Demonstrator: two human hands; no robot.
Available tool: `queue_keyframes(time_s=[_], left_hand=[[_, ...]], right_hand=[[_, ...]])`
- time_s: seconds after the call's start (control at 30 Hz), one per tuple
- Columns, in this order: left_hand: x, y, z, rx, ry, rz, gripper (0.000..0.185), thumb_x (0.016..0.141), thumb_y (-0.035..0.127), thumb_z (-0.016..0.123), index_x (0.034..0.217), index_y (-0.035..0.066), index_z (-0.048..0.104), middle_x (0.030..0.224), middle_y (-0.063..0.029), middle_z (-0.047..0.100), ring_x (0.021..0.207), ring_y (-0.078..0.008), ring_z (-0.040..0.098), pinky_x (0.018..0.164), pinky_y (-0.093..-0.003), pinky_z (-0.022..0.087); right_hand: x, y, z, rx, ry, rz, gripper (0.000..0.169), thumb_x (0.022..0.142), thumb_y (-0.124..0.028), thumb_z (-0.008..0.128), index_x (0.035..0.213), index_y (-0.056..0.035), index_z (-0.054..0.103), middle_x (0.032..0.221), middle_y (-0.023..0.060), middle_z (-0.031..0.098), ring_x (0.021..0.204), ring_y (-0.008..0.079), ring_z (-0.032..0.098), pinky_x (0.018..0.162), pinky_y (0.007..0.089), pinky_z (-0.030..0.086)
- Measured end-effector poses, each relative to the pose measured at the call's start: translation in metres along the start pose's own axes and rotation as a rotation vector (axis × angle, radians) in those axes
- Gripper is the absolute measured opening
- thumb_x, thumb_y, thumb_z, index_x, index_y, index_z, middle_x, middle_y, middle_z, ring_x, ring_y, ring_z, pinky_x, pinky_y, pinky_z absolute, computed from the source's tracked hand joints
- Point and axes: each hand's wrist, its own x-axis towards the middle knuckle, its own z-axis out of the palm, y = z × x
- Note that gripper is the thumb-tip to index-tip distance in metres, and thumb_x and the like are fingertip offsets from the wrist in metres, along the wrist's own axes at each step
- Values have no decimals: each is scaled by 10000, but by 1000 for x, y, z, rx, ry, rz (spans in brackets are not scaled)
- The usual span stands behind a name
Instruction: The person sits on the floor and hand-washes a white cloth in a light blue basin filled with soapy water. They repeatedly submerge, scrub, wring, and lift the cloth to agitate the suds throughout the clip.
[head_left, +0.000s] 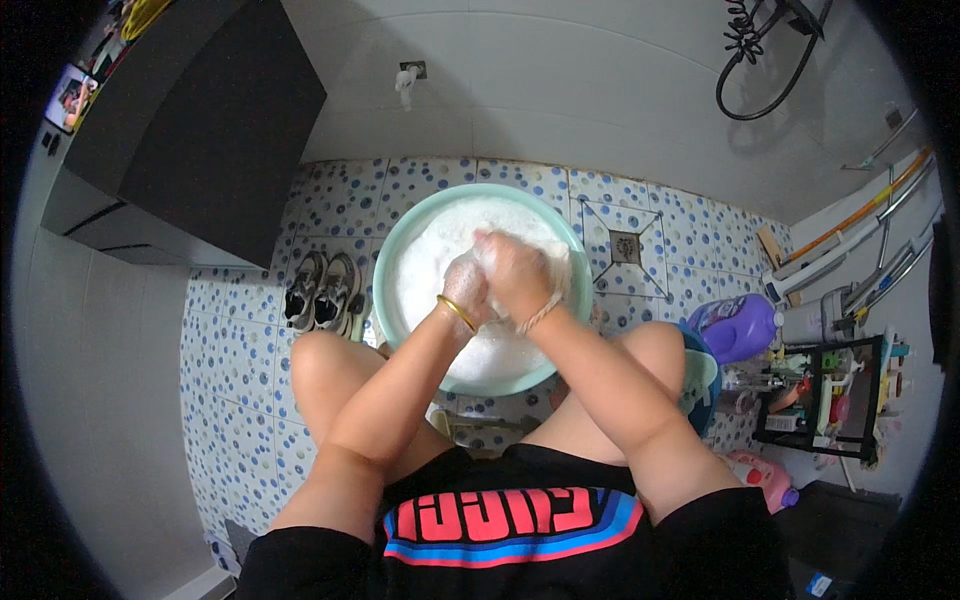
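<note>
Between my knees stands a round pale-green basin (382, 300) filled with white suds (427, 255). Over its middle, my left hand (466, 283) and my right hand (519, 271) are pressed together, both closed on a wet white cloth (559, 261). Part of that cloth shows to the right of my right hand; the rest is hidden by fingers and foam. Foam coats my left hand, and a gold-coloured bangle circles that wrist. My right hand is blurred, and a pale twisted cord or strip (538, 315) lies across its wrist.
Sneakers (322, 292) stand left of the basin, near a dark cabinet (217, 127). A floor drain (625, 247) lies to the right. Beyond my right knee are a purple detergent jug (739, 326), a blue bucket (705, 416) and a black rack (817, 397) of bottles. A tap (406, 81) juts from the wall.
</note>
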Motion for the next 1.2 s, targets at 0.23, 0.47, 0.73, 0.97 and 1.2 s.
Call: queue_keyframes(time_s=[0.23, 0.47, 0.73, 0.97, 1.2], left_hand=[[-18, 40, 2, 232, -64, 249, 387, 875, 419, 413, 940, 57, 530, 862, -60, 575, 763, -141, 550, 642, -277, 462], [-16, 45, -12, 1057, -122, 554, 423, 666, 312, 689, 937, 19, 548, 744, -54, 576, 632, -150, 554, 632, -270, 459], [-10, 39, -36, 620, -207, 409, 297, 786, 353, 588, 853, 65, 565, 705, 3, 534, 611, -113, 500, 577, -260, 435], [-13, 11, -18, -61, -205, 295, 288, 845, 386, 494, 889, 104, 530, 797, -11, 542, 680, -127, 527, 624, -271, 452], [-23, 8, -1, -130, -221, 247, 315, 873, 389, 427, 913, 98, 541, 826, -26, 557, 771, -151, 522, 696, -290, 436]], right_hand=[[19, 15, -19, 466, -93, 176, 287, 806, -308, 556, 811, -21, 570, 748, 137, 591, 700, 254, 568, 643, 332, 441], [27, 2, -50, 717, -58, 302, 176, 842, -192, 532, 749, -52, 479, 657, -36, 417, 620, 50, 365, 576, 205, 352], [34, 6, -49, 977, 429, 405, 138, 863, -189, 497, 862, -51, 489, 777, 5, 484, 719, 95, 442, 674, 241, 399], [-7, -44, -12, 108, -33, -236, 169, 821, -233, 520, 837, -66, 534, 704, 144, 568, 651, 318, 565, 598, 364, 456], [-2, -34, 1, -7, 157, -155, 164, 819, -207, 485, 752, -58, 501, 648, 168, 540, 581, 310, 549, 524, 380, 443]])
